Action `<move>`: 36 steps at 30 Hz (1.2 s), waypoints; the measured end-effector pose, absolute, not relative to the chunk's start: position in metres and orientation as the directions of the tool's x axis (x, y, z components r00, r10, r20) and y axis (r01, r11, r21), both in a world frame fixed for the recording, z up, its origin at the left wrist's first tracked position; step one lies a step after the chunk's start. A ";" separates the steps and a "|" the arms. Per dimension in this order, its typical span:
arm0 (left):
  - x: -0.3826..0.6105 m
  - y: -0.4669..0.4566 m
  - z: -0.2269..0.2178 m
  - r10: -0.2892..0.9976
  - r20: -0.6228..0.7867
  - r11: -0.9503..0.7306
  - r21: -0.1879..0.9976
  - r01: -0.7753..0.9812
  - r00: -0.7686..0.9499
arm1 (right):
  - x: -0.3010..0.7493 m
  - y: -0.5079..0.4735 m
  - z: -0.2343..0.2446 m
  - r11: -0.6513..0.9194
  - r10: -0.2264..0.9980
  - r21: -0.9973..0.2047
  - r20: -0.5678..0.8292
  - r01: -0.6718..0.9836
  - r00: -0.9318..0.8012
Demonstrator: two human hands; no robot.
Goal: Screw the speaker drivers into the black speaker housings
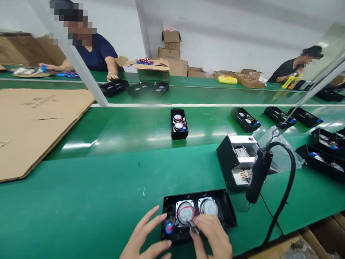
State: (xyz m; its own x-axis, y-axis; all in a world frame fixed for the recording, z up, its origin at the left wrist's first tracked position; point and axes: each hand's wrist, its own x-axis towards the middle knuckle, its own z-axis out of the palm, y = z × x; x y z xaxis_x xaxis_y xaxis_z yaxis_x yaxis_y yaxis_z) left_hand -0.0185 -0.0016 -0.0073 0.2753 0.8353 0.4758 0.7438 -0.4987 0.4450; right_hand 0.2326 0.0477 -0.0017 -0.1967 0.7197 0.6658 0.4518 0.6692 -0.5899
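A black speaker housing [225, 210] lies on the green bench close to me, with two round silver speaker drivers [208, 206] inside, red wires and a blue part [169, 228] at its left end. My left hand [146, 240] rests at the housing's left edge with its fingers spread apart and nothing in them. My right hand [214, 238] sits over the front of the housing, fingers pinched on a small dark part [192, 226] by the left driver.
A hanging black electric screwdriver [258, 176] with its cable dangles right of the housing, before a black and silver machine [238, 158]. More open housings [178, 124] sit on the conveyor belt. Flat cardboard [28, 128] lies left. Two other people work across the line.
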 end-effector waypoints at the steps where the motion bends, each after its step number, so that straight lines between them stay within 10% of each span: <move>1: -0.014 0.005 -0.004 0.811 0.486 -0.541 0.411 0.733 0.325 | 0.234 0.055 0.007 0.654 0.732 -0.614 0.660 0.442 -0.166; 16: 0.038 0.032 -0.001 0.792 0.421 -0.561 0.216 0.799 0.443 | 0.277 0.076 0.043 0.767 0.628 -0.357 0.249 0.533 -0.737; 25: 0.038 0.033 -0.007 0.782 0.398 -0.590 0.226 0.775 0.479 | 0.274 0.080 0.048 0.678 0.617 -0.490 -0.028 0.549 -0.787; 36: 0.045 0.041 0.005 0.744 0.394 -0.619 0.104 0.778 0.540 | 0.266 0.078 0.038 0.560 0.734 -0.646 0.095 0.519 -0.673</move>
State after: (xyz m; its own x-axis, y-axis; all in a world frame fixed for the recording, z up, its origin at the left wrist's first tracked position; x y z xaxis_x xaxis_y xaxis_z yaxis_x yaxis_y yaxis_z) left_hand 0.0445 0.0414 0.0051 0.5396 0.7442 0.3937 0.7782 -0.6193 0.1039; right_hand 0.2660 0.0783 0.0383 -0.6726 0.7339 0.0952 0.5193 0.5597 -0.6458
